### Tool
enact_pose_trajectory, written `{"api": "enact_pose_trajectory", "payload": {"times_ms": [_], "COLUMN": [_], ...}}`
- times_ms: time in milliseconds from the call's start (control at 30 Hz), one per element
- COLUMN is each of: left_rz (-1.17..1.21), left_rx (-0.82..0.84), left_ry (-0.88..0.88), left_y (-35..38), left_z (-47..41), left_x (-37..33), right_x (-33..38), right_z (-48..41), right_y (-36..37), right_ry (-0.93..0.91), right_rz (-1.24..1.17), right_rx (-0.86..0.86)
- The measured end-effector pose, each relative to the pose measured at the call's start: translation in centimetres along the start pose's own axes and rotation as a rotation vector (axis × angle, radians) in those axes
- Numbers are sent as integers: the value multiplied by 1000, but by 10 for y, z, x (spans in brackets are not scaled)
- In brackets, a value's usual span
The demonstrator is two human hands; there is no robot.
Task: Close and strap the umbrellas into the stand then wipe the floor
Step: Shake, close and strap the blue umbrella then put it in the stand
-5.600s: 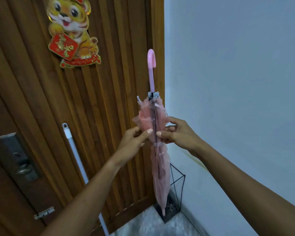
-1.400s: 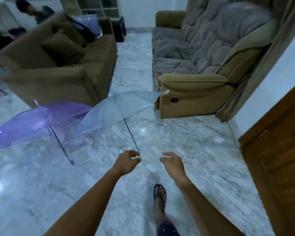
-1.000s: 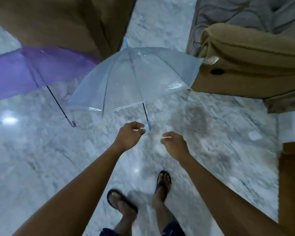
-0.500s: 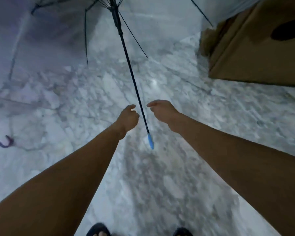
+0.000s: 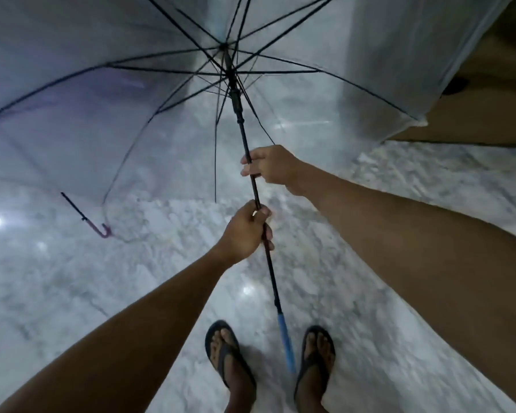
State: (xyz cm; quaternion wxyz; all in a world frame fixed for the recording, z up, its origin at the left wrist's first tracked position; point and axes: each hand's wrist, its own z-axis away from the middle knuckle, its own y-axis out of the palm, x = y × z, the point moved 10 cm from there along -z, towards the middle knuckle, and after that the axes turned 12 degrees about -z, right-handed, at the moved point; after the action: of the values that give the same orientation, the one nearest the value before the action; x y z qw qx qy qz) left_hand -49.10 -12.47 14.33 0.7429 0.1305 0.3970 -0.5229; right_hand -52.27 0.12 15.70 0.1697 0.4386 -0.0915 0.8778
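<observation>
An open clear umbrella (image 5: 370,64) with black ribs fills the upper view, its canopy facing away from me. Its black shaft runs down to a blue handle (image 5: 286,344) between my feet. My left hand (image 5: 246,231) is wrapped around the shaft at mid-length. My right hand (image 5: 270,166) grips the shaft a little higher, below the black runner (image 5: 236,99). A second, purple umbrella (image 5: 42,120) lies open behind the clear canopy at the left, its hooked handle (image 5: 103,231) near the floor. The stand is not in view.
Grey marble floor (image 5: 131,293) spreads all around, with bright light reflections at the left. A brown sofa side (image 5: 483,114) stands at the upper right, touching the canopy's edge. My two feet in black flip-flops (image 5: 227,356) are at the bottom.
Both hands were open beside the clear umbrella's shaft half a second ago; now both are closed on it, and the umbrella is lifted nearer with its handle between my feet.
</observation>
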Motion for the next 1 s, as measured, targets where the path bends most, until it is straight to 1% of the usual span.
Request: {"api": "enact_pose_trajectory", "payload": {"times_ms": [100,167,233,333,433,500,600,700,767,867,900,1000], "left_rz": [46,4,-86,-163,-308,-456,-620,-772,-820,-865,-852,-797], "left_rx": [132,205,248,295,327,319,308,405,462,566,614,742], "left_ry": [-111,-151,-144,-75,70,231,535,729,821,978,1030,1114], "left_y": [3,4,7,21,42,55,82,135,172,233,253,302], "left_z": [84,130,168,215,258,296,355,418,458,546,577,659], "left_x": [-53,-92,-126,-168,-200,-227,-280,-319,-337,-349,-349,-343], "right_x": [36,65,87,110,119,123,125,110,101,80,75,56], "right_z": [89,141,188,260,339,403,504,613,677,797,837,952], "right_y": [-3,-11,-27,-52,-79,-93,-106,-117,-120,-111,-107,-98], "right_ry": [71,83,87,76,62,46,-4,-77,-124,-206,-241,-349], "right_rz": [-57,-103,-184,-279,-304,-349,-470,-595,-656,-748,-766,-832], "right_rx": [-26,-77,-162,-282,-447,-584,-803,-1044,-1159,-1357,-1418,-1616]}}
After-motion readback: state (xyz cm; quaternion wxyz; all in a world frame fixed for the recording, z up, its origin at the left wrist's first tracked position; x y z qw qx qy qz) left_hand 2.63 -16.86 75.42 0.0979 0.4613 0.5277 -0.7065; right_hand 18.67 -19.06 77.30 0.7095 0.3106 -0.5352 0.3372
